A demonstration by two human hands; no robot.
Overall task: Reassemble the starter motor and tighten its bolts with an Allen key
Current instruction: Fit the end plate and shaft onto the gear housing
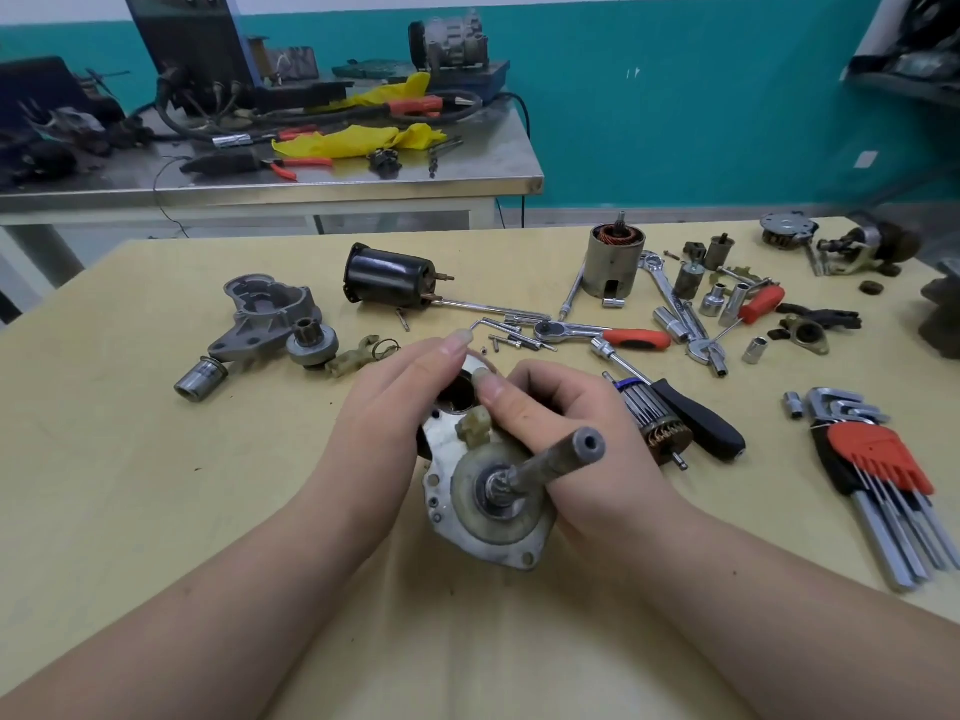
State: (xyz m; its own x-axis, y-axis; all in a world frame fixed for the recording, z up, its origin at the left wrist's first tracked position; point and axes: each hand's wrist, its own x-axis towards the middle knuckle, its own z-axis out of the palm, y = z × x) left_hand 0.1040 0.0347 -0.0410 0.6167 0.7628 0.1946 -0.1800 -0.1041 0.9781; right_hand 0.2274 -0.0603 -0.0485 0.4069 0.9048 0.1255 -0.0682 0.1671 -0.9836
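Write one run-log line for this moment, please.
left hand: steadies plate assembly | right hand: grips it, thumb beside plastic piece | Allen key set: untouched on table

Left hand (400, 402) flat, right hand (561, 433) curled
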